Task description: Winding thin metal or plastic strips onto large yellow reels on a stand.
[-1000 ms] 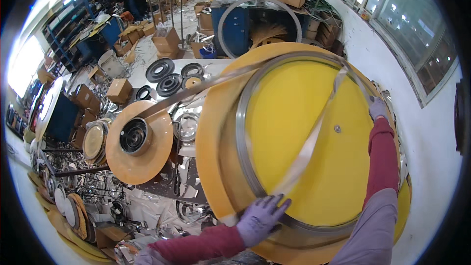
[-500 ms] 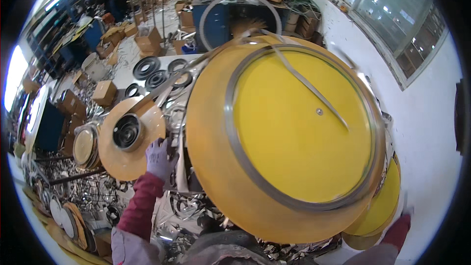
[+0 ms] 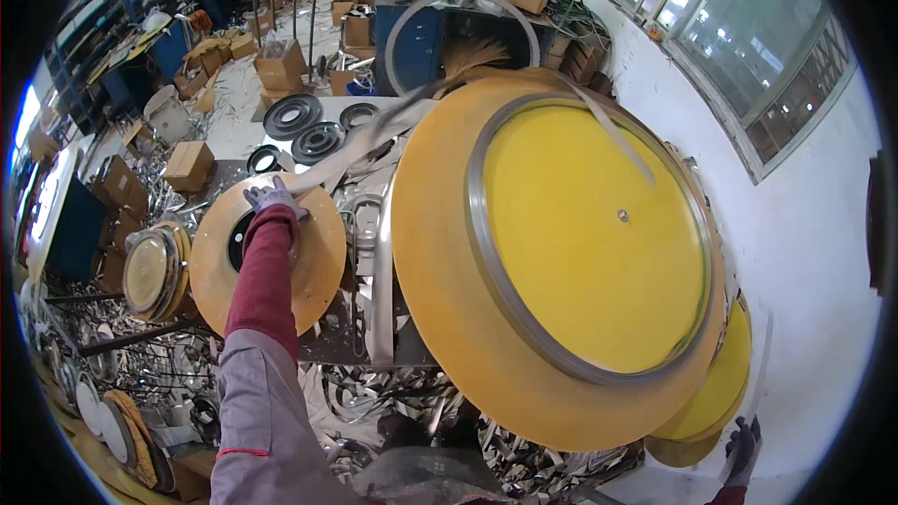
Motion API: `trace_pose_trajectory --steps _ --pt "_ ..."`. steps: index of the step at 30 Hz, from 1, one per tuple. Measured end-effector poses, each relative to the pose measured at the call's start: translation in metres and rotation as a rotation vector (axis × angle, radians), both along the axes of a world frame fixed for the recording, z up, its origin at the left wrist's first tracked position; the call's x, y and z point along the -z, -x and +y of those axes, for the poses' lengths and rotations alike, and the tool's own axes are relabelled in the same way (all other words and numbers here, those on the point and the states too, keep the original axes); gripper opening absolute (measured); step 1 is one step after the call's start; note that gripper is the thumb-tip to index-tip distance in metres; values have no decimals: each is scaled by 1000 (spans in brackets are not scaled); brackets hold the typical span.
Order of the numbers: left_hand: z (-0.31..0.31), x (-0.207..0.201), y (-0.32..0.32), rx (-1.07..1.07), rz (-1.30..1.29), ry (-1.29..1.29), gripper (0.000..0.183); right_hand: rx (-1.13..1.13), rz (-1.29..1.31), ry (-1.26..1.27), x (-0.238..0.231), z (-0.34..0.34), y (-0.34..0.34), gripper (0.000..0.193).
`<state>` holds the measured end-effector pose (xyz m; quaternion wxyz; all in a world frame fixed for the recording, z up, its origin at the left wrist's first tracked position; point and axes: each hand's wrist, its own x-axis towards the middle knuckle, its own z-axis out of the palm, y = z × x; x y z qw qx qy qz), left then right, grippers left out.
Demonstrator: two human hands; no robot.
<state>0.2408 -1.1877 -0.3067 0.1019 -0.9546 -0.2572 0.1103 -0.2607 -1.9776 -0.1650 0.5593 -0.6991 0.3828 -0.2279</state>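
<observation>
Lavender fabric gloves the left hand (image 3: 273,196), whose fingers lie spread over the far side of the small orange reel (image 3: 318,271), close by its dark hub (image 3: 239,241); whether they grip anything cannot be told. Just right of that hand, a grey strip (image 3: 346,161) slants away toward the far edge of the large orange reel (image 3: 426,224). A loose end (image 3: 625,140) hangs over this reel's yellow face (image 3: 580,252), between the hands and well beyond the right one.

Low at the far right, the right hand (image 3: 742,447) shows small and dark, fingers parted, near the white wall (image 3: 814,271); I cannot tell if it holds something. Yellow discs (image 3: 716,383) stand just beyond it, toward the large reel.

Farther out, past the left hand, lie black rings (image 3: 273,122); a cardboard box (image 3: 189,166) sits to its left. Metal scrap (image 3: 412,402) litters the space between the forearms.
</observation>
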Motion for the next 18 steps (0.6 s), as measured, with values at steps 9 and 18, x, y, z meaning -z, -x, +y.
trace_pose_trajectory --steps 9,18 --pt "-112 74 -14 548 -160 -18 53 -332 415 280 -56 153 -141 16" --pt "-272 55 29 855 -332 321 77 -1143 377 985 -50 162 -332 16"
